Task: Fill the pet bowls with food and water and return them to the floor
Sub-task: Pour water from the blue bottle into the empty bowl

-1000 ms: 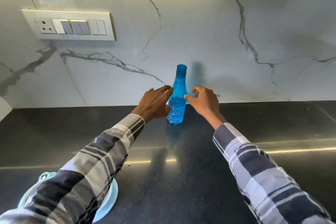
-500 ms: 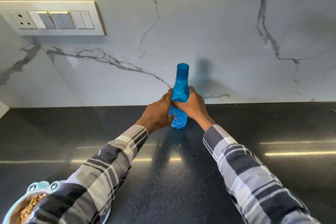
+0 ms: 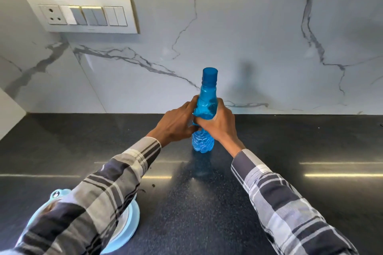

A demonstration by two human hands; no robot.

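Both arms wear long plaid shirt sleeves in grey, white and dark navy checks with thin stripes, buttoned cuffs ending at the wrists, the left hand (image 3: 176,124) and right hand (image 3: 219,124) bare.

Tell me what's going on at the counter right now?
A person in a plaid shirt has both hands on the blue water bottle, left hand and right hand wrapped around its middle. The bottle stands upright on the dark counter near the marble wall, its cap on. A light blue pet bowl sits at the counter's near left, mostly hidden under the left sleeve.
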